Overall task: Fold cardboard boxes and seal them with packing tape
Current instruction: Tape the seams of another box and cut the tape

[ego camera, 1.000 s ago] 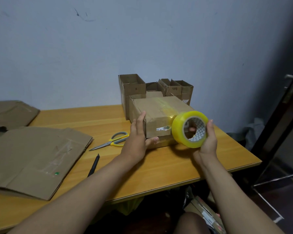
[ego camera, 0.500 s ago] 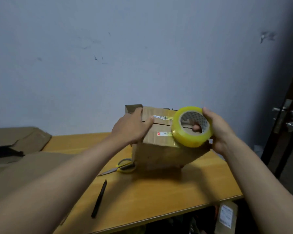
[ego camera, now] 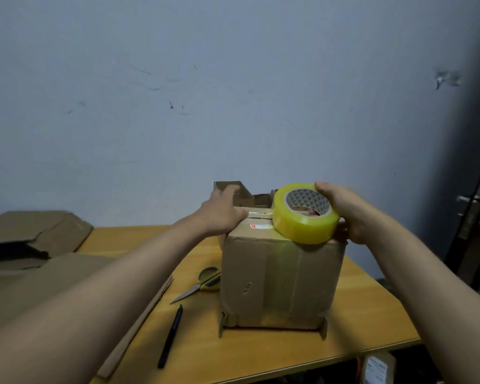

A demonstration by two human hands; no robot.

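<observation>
Where it leaned, box [ego camera: 280, 284] now upright, tape roll [ego camera: 305, 214] atop — hands unchanged.

Bare wooden tabletop [ego camera: 366, 306] lay open right of upright brown cardboard box [ego camera: 280, 284]. Left side blocked: yellow-handled scissors [ego camera: 203, 284], black pen [ego camera: 171, 335], flattened brown cardboard sheets [ego camera: 53, 286]. Open small cartons [ego camera: 239, 194] behind.

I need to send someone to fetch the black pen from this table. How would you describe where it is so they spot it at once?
Start at the wooden table and find the upright cardboard box under the person's hands. Just left of its base lie yellow-handled scissors; nearer the table's front edge lies the pen. It is the only thin, all-black stick there.
</observation>
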